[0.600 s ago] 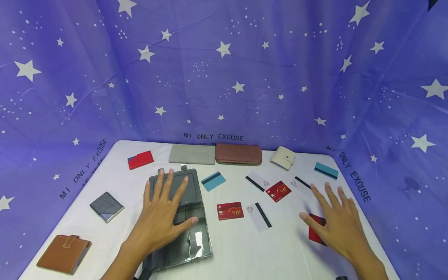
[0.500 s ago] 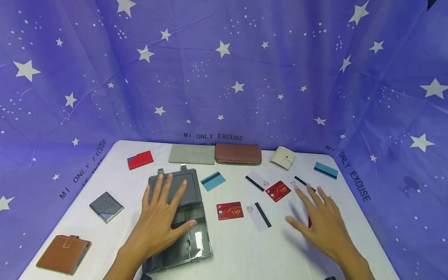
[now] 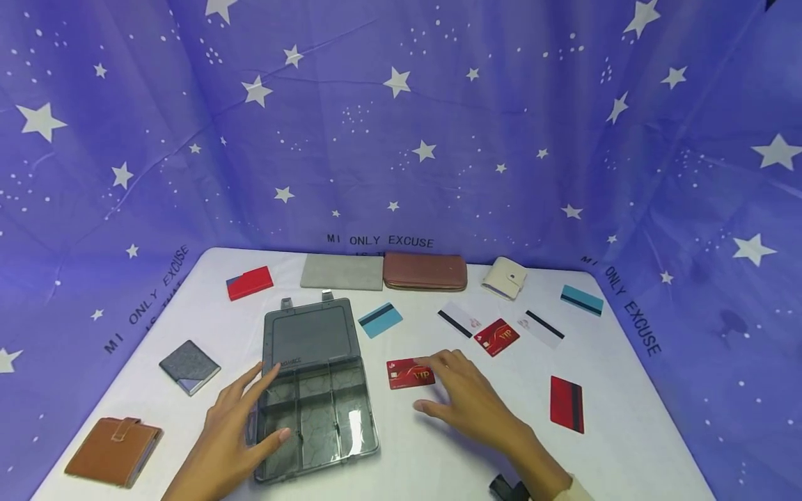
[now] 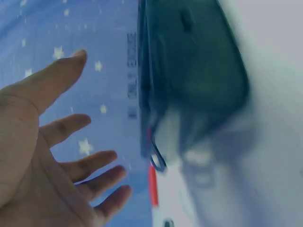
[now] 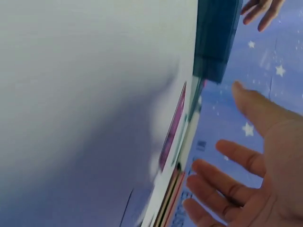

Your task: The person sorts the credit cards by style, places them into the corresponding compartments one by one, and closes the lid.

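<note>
My left hand (image 3: 234, 428) is beside the left edge of a dark translucent plastic compartment box (image 3: 335, 410), fingers spread and holding nothing. Its lid (image 3: 310, 334) lies folded back, and the compartments show no contents. My right hand (image 3: 466, 400) hovers over a red VIP card (image 3: 404, 376), loosely bent, with nothing between thumb and fingers. In the right wrist view, the right hand (image 5: 246, 184) is off the table, and the box (image 5: 213, 42) stands beyond it. The left wrist view has the left hand (image 4: 57, 156) apart from the blurred box (image 4: 199, 56).
Several cards lie to the right, including a red striped card (image 3: 567, 405), a white card (image 3: 541, 330) and a blue card (image 3: 581, 300). Along the back are a grey wallet (image 3: 341, 273), a brown wallet (image 3: 425, 271) and a cream wallet (image 3: 504, 278). A tan wallet (image 3: 114, 452) sits front left.
My left hand has drawn back from over the box to its left side. My right hand has moved left, uncovering the red striped card and covering the near white card.
</note>
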{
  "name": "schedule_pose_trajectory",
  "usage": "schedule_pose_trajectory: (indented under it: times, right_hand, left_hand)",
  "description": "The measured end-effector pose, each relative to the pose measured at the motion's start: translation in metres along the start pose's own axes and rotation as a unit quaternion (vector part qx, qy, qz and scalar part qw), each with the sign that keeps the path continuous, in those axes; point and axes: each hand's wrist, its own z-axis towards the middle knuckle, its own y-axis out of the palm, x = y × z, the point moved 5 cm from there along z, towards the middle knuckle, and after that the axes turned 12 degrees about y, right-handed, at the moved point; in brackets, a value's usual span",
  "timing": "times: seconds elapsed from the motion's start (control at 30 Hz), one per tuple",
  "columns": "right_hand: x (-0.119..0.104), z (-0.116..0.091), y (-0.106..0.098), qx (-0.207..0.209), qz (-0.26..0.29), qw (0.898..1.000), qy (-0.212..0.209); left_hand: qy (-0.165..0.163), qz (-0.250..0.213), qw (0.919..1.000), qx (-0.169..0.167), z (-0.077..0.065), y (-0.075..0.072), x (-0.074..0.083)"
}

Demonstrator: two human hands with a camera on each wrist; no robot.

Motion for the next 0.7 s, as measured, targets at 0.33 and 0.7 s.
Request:
schedule_pose_trajectory:
  times: [0.33, 0.7]
  right_hand:
    - [-0.024, 0.047, 0.022, 0.01, -0.073, 0.997, -0.019]
    - [-0.024, 0.055, 0.025, -0.003, -0.015, 1.0, 0.023]
  left_hand:
    - [-0.006, -0.029, 0.9995, 0.013, -0.026, 0.002, -0.031]
    - [-0.025, -0.081, 0.9964, 0.002, -0.025, 0.008, -0.038]
